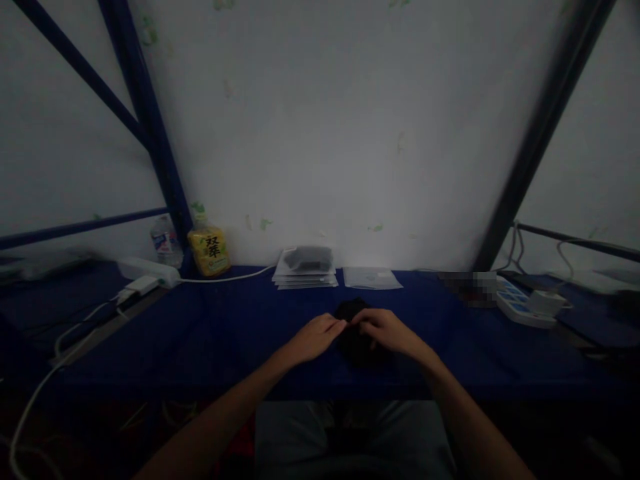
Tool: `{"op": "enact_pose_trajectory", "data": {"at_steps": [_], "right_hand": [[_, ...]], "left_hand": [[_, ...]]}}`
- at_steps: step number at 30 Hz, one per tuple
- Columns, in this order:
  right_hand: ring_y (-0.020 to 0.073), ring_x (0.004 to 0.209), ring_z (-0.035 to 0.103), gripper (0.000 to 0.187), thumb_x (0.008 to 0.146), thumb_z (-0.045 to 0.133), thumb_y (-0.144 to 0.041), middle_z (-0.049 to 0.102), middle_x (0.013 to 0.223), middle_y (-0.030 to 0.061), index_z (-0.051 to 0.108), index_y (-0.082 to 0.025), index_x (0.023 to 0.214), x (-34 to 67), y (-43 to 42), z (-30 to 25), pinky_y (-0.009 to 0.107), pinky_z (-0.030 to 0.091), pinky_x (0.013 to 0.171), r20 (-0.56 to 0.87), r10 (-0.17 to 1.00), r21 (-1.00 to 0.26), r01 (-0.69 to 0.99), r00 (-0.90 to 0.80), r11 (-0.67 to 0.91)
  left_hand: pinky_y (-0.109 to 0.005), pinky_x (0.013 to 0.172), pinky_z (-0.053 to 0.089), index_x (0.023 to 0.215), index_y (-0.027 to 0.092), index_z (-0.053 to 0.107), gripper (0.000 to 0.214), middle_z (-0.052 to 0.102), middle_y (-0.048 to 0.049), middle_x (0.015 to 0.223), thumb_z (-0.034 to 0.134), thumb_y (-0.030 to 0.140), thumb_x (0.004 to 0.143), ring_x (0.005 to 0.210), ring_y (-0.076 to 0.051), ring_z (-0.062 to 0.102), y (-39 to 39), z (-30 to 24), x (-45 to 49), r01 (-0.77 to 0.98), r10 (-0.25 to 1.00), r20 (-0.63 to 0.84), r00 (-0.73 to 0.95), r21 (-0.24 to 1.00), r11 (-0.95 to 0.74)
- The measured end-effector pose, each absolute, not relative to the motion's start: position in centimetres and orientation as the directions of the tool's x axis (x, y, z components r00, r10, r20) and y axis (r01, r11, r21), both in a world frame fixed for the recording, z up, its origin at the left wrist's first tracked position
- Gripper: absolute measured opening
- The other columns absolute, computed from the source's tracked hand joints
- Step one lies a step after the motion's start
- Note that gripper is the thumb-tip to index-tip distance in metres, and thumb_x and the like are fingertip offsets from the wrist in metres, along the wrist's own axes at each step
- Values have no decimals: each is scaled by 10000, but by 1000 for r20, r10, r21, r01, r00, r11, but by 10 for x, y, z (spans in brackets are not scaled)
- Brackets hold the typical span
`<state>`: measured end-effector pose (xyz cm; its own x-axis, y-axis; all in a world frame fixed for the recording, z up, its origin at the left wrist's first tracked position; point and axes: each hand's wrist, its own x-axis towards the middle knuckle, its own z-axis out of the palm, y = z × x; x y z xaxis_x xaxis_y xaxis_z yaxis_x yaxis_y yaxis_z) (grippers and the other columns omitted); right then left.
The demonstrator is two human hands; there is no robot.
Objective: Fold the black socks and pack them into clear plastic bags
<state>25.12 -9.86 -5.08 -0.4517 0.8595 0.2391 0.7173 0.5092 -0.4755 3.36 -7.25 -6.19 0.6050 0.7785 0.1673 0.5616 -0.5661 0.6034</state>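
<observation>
Dark crumpled cloth (361,347) on the blue-covered table (200,340), lying directly under and between the left hand (314,339) and right hand (386,331), both curled inward, fingertips nearly meeting at its upper edge and touching it; dim light hides whether they pinch it.

The left hand (315,338) and right hand (385,331) meet above a bundle (357,343) on the worktop (150,353). Behind the hands lie a stack of packets (304,270) and, just to its right, a flat packet (373,278). Farther left stand a squat bottle (209,251) and a clear bottle (167,243), with a power strip (147,271) before them. A second power strip (525,302) lies far right.
</observation>
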Motion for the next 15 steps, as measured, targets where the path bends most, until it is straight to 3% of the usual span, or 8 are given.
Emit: {"op": "enact_pose_trajectory", "data": {"at_steps": [2, 4, 6, 8, 12, 15], "right_hand": [[173, 1084, 592, 512, 765, 382, -20, 640, 1169, 74, 599, -183, 1199, 281, -94, -57, 329, 468, 947, 333, 805, -433, 679, -491, 593], [202, 1291, 430, 686, 689, 379, 40, 505, 1370, 75, 534, -226, 1302, 306, -92, -67, 412, 373, 1063, 386, 768, -287, 725, -511, 626], [228, 1385, 284, 759, 678, 390, 55, 379, 1475, 67, 480, -272, 1357, 320, -92, -75, 480, 315, 1097, 383, 744, -143, 761, -547, 633], [242, 1408, 229, 740, 704, 416, 44, 351, 1493, 68, 471, -283, 1365, 324, -93, -80, 518, 277, 1110, 363, 710, -39, 751, -603, 659], [224, 1359, 341, 603, 756, 472, -17, 479, 1404, 78, 526, -241, 1314, 315, -95, -77, 473, 274, 1127, 324, 612, -2, 647, -721, 763], [209, 1293, 437, 556, 757, 503, -55, 543, 1336, 88, 532, -195, 1294, 306, -98, -78, 398, 339, 1101, 327, 629, -57, 649, -705, 758]], "left_hand": [[-328, 946, 391, 1191, 224, 635, 363, 632, -69, 1121, 441, 397, 937, 1049, -210, 552, -61, -64, 35, 601, 743, 184, 643, 480, -639], [-348, 960, 382, 1229, 241, 606, 367, 622, -63, 1168, 564, 289, 868, 1065, -215, 548, -45, -66, 39, 587, 693, 193, 694, 405, -701], [-345, 965, 384, 1211, 223, 611, 413, 633, -60, 1169, 604, 164, 802, 1064, -210, 560, -26, -67, 47, 541, 645, 183, 742, 406, -737], [-314, 935, 411, 1181, 204, 622, 437, 657, -49, 1132, 592, 84, 761, 1037, -193, 584, -8, -66, 58, 458, 574, 153, 804, 457, -763], [-252, 870, 454, 1109, 170, 639, 403, 678, -32, 1078, 555, 28, 741, 981, -155, 621, 21, -60, 88, 282, 405, 93, 909, 577, -766], [-269, 895, 453, 1067, 152, 652, 368, 685, -46, 1067, 530, 22, 745, 997, -167, 620, 40, -57, 109, 354, 453, 95, 887, 490, -797]]}}
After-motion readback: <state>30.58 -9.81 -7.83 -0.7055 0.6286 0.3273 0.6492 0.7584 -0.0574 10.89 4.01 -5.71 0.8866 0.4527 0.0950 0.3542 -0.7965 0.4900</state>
